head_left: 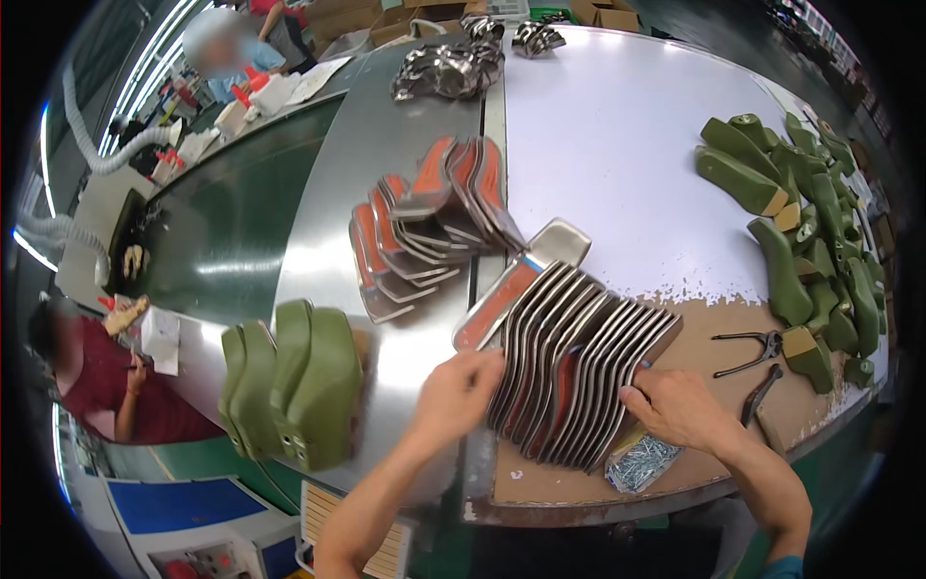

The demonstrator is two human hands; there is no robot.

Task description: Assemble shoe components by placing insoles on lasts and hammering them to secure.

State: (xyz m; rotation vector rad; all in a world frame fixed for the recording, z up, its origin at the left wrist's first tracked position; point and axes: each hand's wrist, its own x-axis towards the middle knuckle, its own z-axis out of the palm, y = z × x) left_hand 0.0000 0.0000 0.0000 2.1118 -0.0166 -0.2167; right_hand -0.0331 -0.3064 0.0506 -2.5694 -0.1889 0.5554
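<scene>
The left hand (457, 391) was blurred, so its contact with the metal plates (569, 372) was unclear. These plates hid most of each other's surfaces. The nails or screws (639, 466) were too small to distinguish. The lower edge cut off the teal sleeve (786, 567), and one person (106, 386) in dark red had a blurred head.

We steady row of curved metal plates (569, 372) on counter (617, 145): left hand (463, 391) at left end, right hand (670, 403) against right end. Packet of metal fasteners (640, 466) lies just beside row. Orange-faced plates (490, 179) lean together beyond. Green forms (318, 381) stand at left; green heap (828, 217) lies at right, pliers (772, 344) near it.
</scene>
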